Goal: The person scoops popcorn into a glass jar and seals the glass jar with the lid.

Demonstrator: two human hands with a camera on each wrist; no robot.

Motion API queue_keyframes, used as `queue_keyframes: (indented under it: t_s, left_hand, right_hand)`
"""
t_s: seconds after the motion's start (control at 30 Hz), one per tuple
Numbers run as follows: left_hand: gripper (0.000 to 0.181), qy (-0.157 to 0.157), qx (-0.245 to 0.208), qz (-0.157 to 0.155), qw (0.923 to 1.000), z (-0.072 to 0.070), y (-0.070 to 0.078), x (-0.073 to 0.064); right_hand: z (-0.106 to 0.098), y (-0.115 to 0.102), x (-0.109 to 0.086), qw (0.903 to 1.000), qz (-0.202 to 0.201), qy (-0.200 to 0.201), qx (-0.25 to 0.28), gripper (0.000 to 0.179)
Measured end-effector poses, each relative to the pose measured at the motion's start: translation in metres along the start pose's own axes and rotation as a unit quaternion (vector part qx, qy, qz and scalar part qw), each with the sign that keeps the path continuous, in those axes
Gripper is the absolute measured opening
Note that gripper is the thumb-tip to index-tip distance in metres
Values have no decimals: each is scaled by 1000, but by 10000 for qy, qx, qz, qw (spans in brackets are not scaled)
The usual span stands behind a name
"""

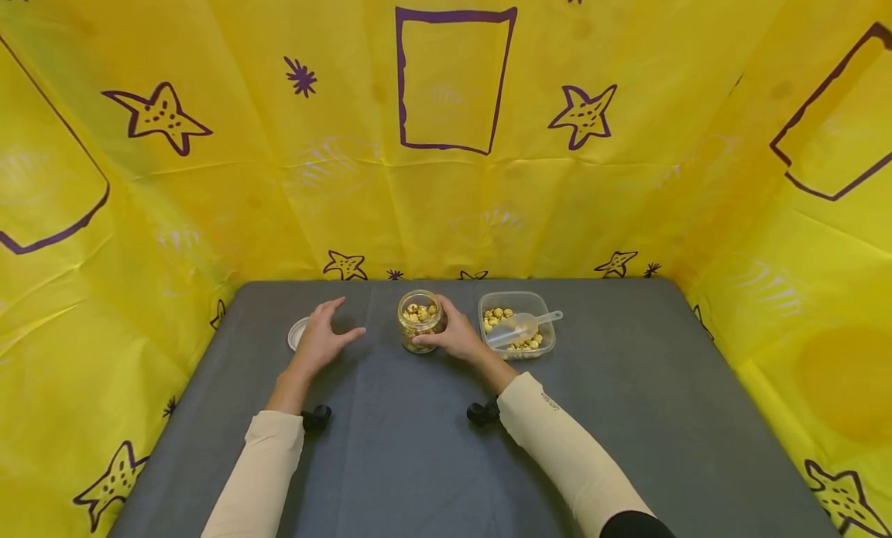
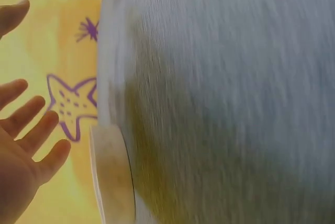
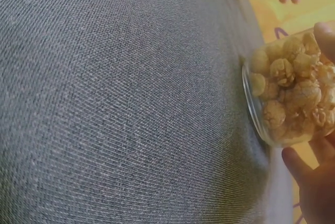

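Observation:
My right hand (image 1: 456,335) grips a glass jar (image 1: 411,338) of caramel popcorn from its right side, thumb in front. The jar has no lid on, and round golden popcorn pieces (image 3: 301,90) fill it. Over to the left, my left hand (image 1: 322,338) hovers with fingers spread and nothing in them. Just beside and partly behind that hand lies a round white lid (image 1: 296,333); the left wrist view shows the lid (image 2: 112,177) edge-on below the open fingers (image 2: 36,116).
Right of the jar stands a clear plastic tub (image 1: 550,338) with more popcorn (image 1: 533,343) and a translucent scoop (image 1: 512,330) laid across it, handle over the rim. A grey cloth covers the table (image 1: 411,445). Yellow patterned sheeting (image 1: 446,213) encloses the back and sides.

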State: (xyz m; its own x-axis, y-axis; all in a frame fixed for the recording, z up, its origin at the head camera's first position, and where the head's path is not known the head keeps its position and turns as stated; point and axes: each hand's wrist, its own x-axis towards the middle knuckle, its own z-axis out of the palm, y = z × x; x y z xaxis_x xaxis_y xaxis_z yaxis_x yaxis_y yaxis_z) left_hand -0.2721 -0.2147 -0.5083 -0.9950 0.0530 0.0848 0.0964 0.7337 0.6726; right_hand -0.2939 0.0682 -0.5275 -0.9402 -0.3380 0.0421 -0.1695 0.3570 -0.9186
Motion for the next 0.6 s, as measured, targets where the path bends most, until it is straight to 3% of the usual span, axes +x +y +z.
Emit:
queue_keyframes:
  t_s: [0.27,0.6]
  left_hand:
    - [86,452,94,-274,9986,-18,-25,-7]
    - [96,333,211,-815,9959,-34,-51,-16]
  right_hand:
    - [-1,1,0,10000,28,39,-4,93]
    - [1,3,-1,10000,3,64,-35,93]
